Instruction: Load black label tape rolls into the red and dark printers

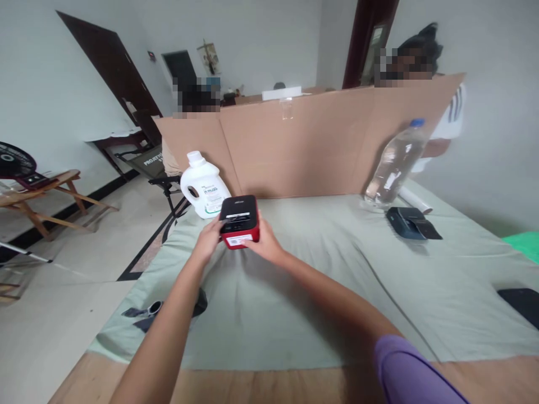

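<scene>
I hold a small red and black portable printer (240,216) over the far left part of the cloth-covered table. My left hand (207,241) grips its left side. My right hand (266,241) wraps its right side, with the thumb near a white label on the front. The fingers behind the printer are hidden. Just behind it stands a white detergent bottle (206,188) with a handle and white cap.
A cardboard panel (303,151) stands across the table's back, with two people behind it. To the right are a clear bottle with a blue cap (396,163), a dark device (411,223) and a black phone-like object (522,306). Dark straps (145,322) lie under my left forearm.
</scene>
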`<state>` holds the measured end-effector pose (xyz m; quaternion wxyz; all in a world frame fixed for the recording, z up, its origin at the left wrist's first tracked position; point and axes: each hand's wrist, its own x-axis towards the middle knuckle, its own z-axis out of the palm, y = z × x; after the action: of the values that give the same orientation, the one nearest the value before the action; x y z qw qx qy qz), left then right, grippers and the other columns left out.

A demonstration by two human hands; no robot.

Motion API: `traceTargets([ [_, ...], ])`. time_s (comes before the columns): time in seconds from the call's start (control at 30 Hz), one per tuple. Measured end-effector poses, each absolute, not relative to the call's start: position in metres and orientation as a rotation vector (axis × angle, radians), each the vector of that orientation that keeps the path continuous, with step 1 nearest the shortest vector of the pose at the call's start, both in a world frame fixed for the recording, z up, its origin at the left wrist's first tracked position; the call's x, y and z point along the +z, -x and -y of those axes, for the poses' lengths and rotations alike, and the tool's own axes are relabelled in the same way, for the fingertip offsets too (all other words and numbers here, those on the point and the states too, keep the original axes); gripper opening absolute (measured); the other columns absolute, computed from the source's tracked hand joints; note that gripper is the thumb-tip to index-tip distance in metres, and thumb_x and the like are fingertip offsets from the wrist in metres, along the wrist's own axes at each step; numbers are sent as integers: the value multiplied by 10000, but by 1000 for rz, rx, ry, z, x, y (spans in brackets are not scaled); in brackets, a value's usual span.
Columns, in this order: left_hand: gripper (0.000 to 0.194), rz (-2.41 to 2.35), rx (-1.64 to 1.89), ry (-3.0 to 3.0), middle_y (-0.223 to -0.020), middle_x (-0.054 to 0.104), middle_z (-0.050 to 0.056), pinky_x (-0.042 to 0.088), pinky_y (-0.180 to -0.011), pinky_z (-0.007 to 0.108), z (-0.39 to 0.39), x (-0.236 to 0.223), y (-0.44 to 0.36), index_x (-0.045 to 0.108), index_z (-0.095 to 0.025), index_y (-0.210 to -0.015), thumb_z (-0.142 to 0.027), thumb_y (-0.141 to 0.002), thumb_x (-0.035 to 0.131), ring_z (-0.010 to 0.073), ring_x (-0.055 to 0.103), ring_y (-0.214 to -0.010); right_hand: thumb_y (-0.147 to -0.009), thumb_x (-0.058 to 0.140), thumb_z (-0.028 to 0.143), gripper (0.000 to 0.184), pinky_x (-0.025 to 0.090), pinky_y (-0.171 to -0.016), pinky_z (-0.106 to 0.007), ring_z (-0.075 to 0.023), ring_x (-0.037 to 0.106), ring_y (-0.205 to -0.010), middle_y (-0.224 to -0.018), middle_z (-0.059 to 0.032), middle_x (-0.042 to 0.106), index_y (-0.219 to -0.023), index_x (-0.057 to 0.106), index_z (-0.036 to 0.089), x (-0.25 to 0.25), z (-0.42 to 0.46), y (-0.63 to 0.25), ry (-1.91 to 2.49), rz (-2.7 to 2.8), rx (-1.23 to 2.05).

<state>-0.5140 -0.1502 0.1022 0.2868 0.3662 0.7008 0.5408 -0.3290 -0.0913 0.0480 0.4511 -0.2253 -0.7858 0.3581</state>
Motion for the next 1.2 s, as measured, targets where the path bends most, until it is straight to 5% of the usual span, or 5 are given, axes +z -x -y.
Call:
traceTargets([
  [0.17,479,-1661,1578,-1300,-1460,598,16,304,-1222,360,144,86,377,625,-252,-1392,-299,-942,467,227,477,-1417,-791,772,530,929,414,-1132,-513,-367,504,-1364,-1412,-151,584,-1532,325,193,49,95,198,604,1877,729],
  [0.33,554,-1419,1609,-1177,-1569,477,11,249,-1250,338,150,55,291,499,-231,-1506,-312,-964,418,211,373,-1491,-808,752,541,1007,371,-1152,-594,-397,440,-1408,-1532,-178,456,-1590,209,212,25,120,120,851,1893,638],
  [0.63,550,-1434,1552,-1146,-1616,404,24,223,-1258,334,157,29,283,480,-220,-1513,-352,-983,420,194,332,-1512,-817,750,493,1044,356,-1159,-613,-413,415,-1424,-1565,-194,408,-1618,147,202,-7,128,108,922,1898,724],
  [0.9,537,-1406,1606,-885,-1468,583,78,371,-1176,379,151,36,279,572,-183,-1400,-263,-879,466,242,502,-1385,-832,741,498,1032,336,-1168,-614,-401,407,-1429,-1578,-178,393,-1622,132,233,-4,130,107,922,1898,767],
  [1.2,611,-1372,1538,-824,-1358,657,70,525,-997,350,143,39,284,503,-200,-1432,-219,-823,458,222,638,-1198,-815,767,443,1041,377,-1138,-611,-396,449,-1394,-1550,-177,434,-1617,140,226,-3,130,107,910,1878,777],
])
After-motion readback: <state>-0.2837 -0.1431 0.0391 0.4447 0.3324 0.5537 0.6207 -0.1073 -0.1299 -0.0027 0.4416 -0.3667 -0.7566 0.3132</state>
